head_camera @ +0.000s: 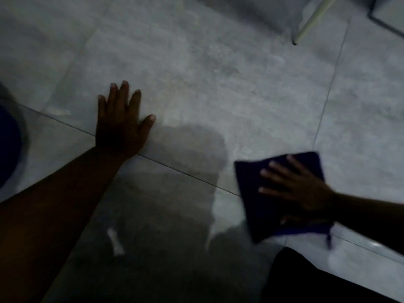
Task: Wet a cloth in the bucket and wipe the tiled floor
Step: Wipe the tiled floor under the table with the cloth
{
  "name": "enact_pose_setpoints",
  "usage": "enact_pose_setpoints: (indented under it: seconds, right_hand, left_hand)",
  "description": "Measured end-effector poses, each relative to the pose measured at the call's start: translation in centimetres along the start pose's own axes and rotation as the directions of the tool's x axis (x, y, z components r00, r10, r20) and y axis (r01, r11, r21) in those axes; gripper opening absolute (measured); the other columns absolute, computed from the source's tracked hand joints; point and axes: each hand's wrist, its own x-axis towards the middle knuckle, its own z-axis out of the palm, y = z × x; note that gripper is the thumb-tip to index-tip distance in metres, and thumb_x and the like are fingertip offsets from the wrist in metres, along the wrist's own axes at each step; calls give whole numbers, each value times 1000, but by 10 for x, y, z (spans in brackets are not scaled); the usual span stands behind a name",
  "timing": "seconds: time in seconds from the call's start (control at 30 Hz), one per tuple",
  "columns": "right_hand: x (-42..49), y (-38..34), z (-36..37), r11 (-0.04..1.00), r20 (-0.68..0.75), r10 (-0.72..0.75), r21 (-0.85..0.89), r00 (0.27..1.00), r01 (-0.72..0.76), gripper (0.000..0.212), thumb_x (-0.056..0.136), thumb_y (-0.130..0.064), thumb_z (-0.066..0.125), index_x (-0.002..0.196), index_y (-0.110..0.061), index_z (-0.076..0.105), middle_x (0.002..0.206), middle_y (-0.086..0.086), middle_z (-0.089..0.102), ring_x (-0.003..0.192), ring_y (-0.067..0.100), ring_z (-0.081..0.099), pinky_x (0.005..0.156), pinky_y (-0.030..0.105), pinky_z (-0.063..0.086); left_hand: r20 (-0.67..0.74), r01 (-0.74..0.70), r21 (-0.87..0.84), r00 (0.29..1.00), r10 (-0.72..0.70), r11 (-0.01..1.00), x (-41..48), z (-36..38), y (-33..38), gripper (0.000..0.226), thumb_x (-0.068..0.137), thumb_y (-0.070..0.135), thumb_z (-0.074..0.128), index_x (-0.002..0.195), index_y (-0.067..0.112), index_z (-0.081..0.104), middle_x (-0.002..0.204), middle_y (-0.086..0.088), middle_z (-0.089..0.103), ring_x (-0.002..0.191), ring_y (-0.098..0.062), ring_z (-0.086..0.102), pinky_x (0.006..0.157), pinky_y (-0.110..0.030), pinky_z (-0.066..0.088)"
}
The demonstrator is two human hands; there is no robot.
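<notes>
On the grey tiled floor [218, 88], at the far right, a pale slanted leg [310, 20] of some furniture meets the tile, with a dark frame edge [384, 20] just beyond it; both stand well apart from the hands. At the left border a dark blue rounded shape [8, 145] sits on the floor, possibly the bucket, though the dim, blurred view shows neither its rim nor anything inside. A broad shadow covers the near tiles between the two arms, and a small bright glint [115, 241] shows within it. The left hand [120, 125] lies palm down on the bare tile across a grout line, fingers spread and gripping nothing. The dark blue cloth [262, 215] lies flat on the floor at the right, folded into a rough square. The right hand [301, 191] presses flat on top of it with fingers splayed, not closed around it; cloth shows beyond the fingertips and below the palm.
</notes>
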Motion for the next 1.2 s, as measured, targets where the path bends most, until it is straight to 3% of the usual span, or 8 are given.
enact_pose_setpoints:
  seconds: [0.2,0.33,0.47,0.6,0.73,1.03,1.1,1.2]
  right_hand:
    - [43,82,-23,819,21,565,110,825,-564,88,87,-82,12,159,-32,4,168,14,0,154,39,2,114,73,12]
    - [67,1,-13,946,-74,319,83,945,-313,86,88,-79,27,157,-29,19,165,19,11,152,43,9,112,76,10]
    - [-30,-34,15,999,10,18,-44,1000,-17,87,85,-81,40,155,-31,28,163,15,23,152,40,14,112,74,15]
    - [-73,42,20,972,94,234,-3,968,-235,91,87,-79,33,159,-31,8,168,10,4,153,38,9,115,71,13]
    - [11,104,-14,835,30,533,141,846,-531,83,87,-81,13,157,-39,-8,168,8,-4,154,35,0,115,72,11]
    - [180,50,-59,951,-128,299,117,945,-285,82,91,-76,22,159,-33,9,168,5,3,154,32,-5,121,64,-1]
    - [173,43,-57,887,-307,459,217,833,-409,71,96,-65,33,154,-24,34,163,10,28,153,37,14,121,62,10]
    - [148,30,-46,570,-397,816,434,420,-697,48,96,-47,49,126,-14,65,137,14,59,133,41,45,109,55,32]
  left_hand:
    - [-21,-22,-13,1000,21,1000,6,-1,24,71,97,56,34,150,8,35,161,-24,24,151,-43,18,120,-60,13]
    - [17,-48,-106,999,50,993,17,-4,53,72,95,55,37,152,12,32,164,-19,19,153,-39,13,122,-57,10]
    - [56,-61,-144,996,70,988,18,-6,70,72,94,53,36,153,14,29,165,-16,17,154,-36,11,123,-54,9]
    - [86,-71,-123,993,82,990,12,0,59,71,94,53,36,151,12,35,164,-18,22,152,-38,16,122,-55,13]
    - [138,-58,-63,988,66,996,11,1,60,72,91,53,38,149,11,38,163,-19,24,151,-40,18,121,-56,16]
    - [60,123,-184,992,-114,975,31,-18,97,52,93,41,46,129,6,57,123,-21,60,113,-39,53,88,-47,50]
    - [98,179,-255,982,-159,950,34,-21,112,59,91,49,45,125,3,58,118,-23,60,108,-40,55,82,-45,50]
    - [290,362,-210,910,-296,908,45,-27,137,61,91,53,54,125,3,51,123,-21,59,113,-39,57,84,-45,50]
